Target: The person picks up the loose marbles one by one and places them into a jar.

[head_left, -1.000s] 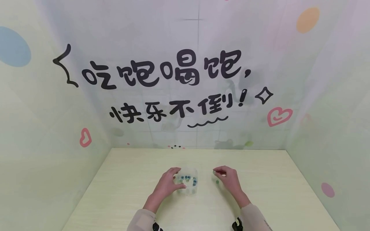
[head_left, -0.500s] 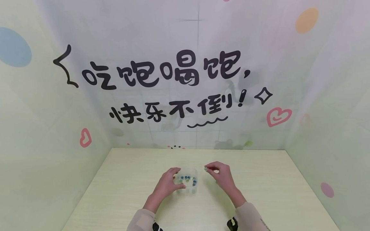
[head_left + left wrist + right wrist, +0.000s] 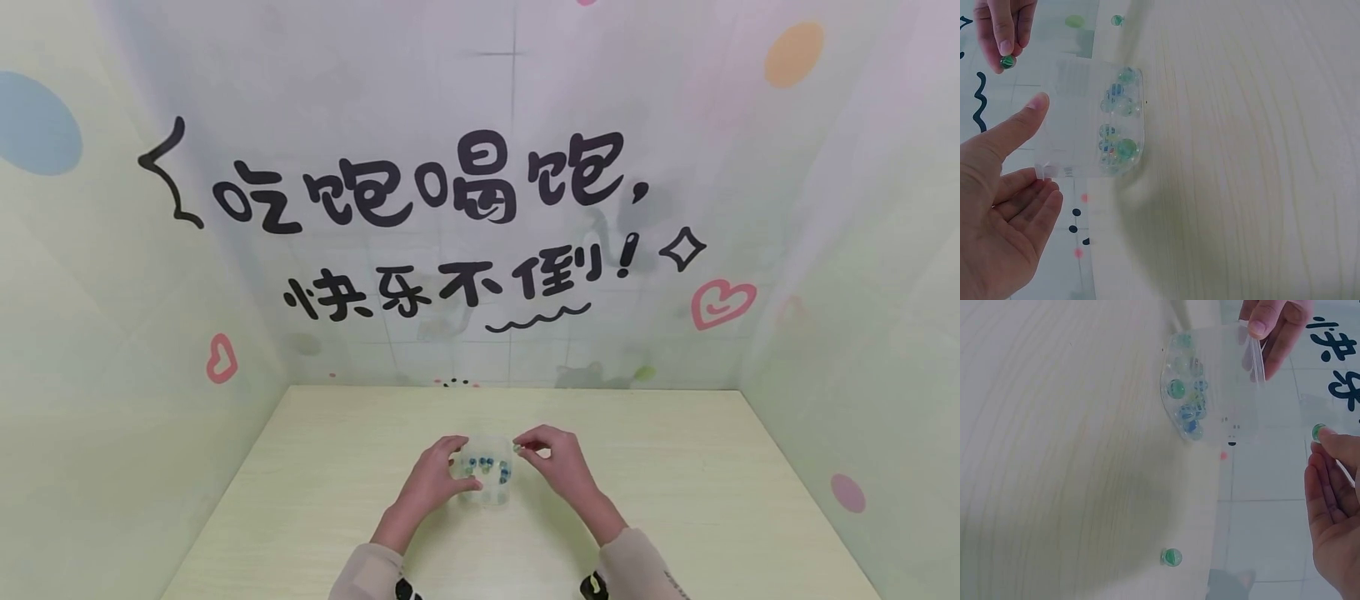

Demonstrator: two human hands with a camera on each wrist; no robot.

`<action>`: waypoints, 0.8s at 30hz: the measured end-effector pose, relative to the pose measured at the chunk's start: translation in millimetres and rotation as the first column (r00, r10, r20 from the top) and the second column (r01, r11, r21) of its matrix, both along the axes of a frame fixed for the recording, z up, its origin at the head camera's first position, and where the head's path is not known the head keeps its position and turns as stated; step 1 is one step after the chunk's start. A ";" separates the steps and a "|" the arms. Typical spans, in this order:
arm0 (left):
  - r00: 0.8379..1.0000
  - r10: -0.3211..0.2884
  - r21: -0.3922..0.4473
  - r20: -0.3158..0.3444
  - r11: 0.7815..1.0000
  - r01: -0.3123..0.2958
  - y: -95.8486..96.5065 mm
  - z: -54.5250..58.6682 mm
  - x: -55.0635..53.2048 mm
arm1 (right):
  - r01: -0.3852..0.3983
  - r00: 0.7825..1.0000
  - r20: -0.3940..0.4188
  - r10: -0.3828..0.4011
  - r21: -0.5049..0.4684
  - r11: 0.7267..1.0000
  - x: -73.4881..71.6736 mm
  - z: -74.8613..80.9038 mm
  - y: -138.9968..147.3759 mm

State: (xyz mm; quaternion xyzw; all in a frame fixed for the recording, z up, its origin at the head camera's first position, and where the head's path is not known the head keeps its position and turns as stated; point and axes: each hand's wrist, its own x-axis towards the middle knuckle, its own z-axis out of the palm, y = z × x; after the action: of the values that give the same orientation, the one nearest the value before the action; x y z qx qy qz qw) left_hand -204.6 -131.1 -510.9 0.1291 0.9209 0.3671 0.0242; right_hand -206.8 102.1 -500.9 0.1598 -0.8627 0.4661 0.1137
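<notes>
My left hand (image 3: 431,479) grips the upper rim of a clear plastic container (image 3: 1075,119), its thumb on one side and its fingers on the other. Several green and blue glass marbles (image 3: 1125,149) lie at the bottom of the container, which stands upright on the table. Between thumb and fingertips, my right hand (image 3: 566,467) pinches a green marble (image 3: 1318,432). That marble is up at the container's right rim in the head view, and a small gap beside the rim shows in the right wrist view.
One more green marble (image 3: 1172,557) lies loose on the pale wooden table (image 3: 337,433), to the right of the container; my right hand hides it in the head view. Printed fabric walls (image 3: 480,358) with dark lettering close off the back and both sides.
My right hand has carried the pinched marble leftward from over the table to the container's rim, rising and then dipping slightly. The left hand and container have stayed put.
</notes>
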 end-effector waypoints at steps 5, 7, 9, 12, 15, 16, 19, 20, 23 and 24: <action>1.000 -0.005 -0.004 -0.002 1.000 0.005 -0.2 -0.4 -0.2 | -0.022 0.999 0.026 0.021 0.021 1.000 0.2 -2.1 -4.8; 1.000 -0.003 -0.004 0.000 1.000 0.003 -0.3 -0.1 0.2 | -0.031 0.999 0.030 0.030 0.026 0.999 0.3 -2.2 -6.5; 1.000 -0.002 -0.002 0.004 1.000 0.002 -0.4 0.0 0.4 | -0.041 0.999 0.031 0.040 0.030 0.999 0.9 -1.6 -7.9; 1.000 -0.006 0.000 0.001 1.000 0.006 -0.3 -0.3 -0.4 | -0.051 0.998 0.027 0.050 0.039 0.998 1.7 -1.5 -9.6; 1.000 -0.006 -0.001 0.001 1.000 0.006 -0.5 -1.3 -0.9 | -0.054 0.998 0.027 0.052 0.050 0.997 2.6 -1.8 -11.0; 1.000 -0.006 -0.003 -0.002 1.000 0.006 -0.5 -1.9 -1.4 | -0.055 0.998 0.030 0.054 0.050 0.997 2.8 -2.0 -11.3; 1.000 -0.003 -0.005 -0.001 1.000 0.003 -1.0 -3.0 -1.5 | -0.064 0.997 0.043 0.061 0.048 0.997 2.8 -2.6 -12.2; 1.000 -0.003 -0.006 -0.003 1.000 0.003 -1.1 -3.1 -1.6 | -0.069 0.997 0.048 0.067 0.043 0.997 2.8 -3.0 -12.4; 1.000 -0.002 -0.004 -0.003 1.000 0.002 -1.3 -3.1 -1.6 | -0.074 0.996 0.057 0.071 0.045 0.996 2.4 -3.8 -13.3; 1.000 -0.002 -0.002 -0.003 1.000 0.002 -1.2 -2.8 -1.4 | -0.074 0.996 0.058 0.071 0.046 0.996 2.5 -3.9 -13.6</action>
State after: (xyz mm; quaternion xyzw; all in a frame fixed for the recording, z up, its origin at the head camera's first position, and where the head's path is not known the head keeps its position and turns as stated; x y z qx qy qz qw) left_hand -206.0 -132.3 -513.7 0.1303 0.9212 0.3658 0.0235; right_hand -204.3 88.6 -504.8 0.1804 -0.8703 0.4532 0.0684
